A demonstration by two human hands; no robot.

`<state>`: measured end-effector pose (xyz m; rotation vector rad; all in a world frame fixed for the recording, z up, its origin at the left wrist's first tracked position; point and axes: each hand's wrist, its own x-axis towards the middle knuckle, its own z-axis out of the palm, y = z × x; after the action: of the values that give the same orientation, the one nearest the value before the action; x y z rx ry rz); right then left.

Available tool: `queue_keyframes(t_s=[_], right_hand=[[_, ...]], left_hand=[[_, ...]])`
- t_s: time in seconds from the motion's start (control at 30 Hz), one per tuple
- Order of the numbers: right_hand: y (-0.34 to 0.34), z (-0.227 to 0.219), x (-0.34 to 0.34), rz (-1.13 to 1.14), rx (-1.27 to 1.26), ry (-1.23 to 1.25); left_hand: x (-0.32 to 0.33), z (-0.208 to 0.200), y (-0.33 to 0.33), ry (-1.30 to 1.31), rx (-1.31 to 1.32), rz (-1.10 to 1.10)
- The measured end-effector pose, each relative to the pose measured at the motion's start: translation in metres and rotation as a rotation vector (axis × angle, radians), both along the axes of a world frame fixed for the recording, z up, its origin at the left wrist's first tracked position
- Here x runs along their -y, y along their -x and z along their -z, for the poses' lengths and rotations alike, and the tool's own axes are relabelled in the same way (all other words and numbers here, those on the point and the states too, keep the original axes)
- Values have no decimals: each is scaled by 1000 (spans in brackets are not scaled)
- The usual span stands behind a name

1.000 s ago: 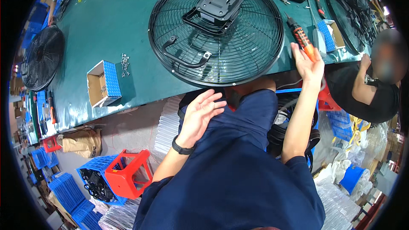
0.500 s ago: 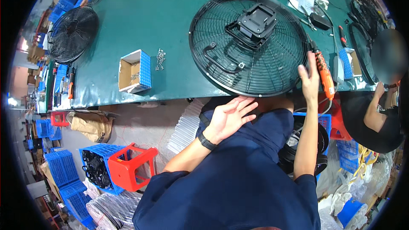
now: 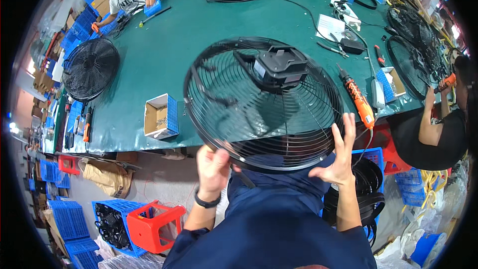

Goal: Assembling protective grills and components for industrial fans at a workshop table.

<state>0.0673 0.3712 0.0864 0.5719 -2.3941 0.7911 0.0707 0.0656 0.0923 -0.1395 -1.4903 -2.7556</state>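
Observation:
A round black fan guard (image 3: 286, 162) of wire rings is in front of me, its near rim reaching past the table edge over my lap. A black motor box (image 3: 281, 66) sits on its far side, and a curved black handle (image 3: 199, 77) is at its left, smeared by motion. My left hand (image 3: 213, 169) is closed on the near-left rim, thumb on top, other fingers partly hidden. Beside the right rim, my right hand (image 3: 339, 157) is open with fingers spread; whether it touches the rim is hard to tell. An orange electric screwdriver (image 3: 359, 99) lies right of the guard.
On the green table (image 3: 164, 50) stand a blue box of screws (image 3: 162, 117) and another blue box (image 3: 391, 83). A second black fan (image 3: 91, 68) is at the left. Co-workers sit around the table. A red stool (image 3: 154, 226) and a crate of black rings (image 3: 366, 189) flank me.
The fan guard has turned clockwise and come toward me, its handle swinging to the far left. My left hand has closed on the rim. The view has tilted up, showing more table.

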Motion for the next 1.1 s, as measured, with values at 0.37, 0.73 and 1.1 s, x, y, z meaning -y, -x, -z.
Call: queue_keyframes(t_s=[0.37, 0.73, 1.1], right_hand=[[29, -38, -17, 145, -267, 615], [20, -59, -63, -186, 406, 1417], [32, 0, -94, -186, 717, 1735]], left_hand=[[-42, -106, 117, 263, -534, 203], [12, 44, 178, 295, -98, -88], [21, 8, 123, -26, -124, 193]])
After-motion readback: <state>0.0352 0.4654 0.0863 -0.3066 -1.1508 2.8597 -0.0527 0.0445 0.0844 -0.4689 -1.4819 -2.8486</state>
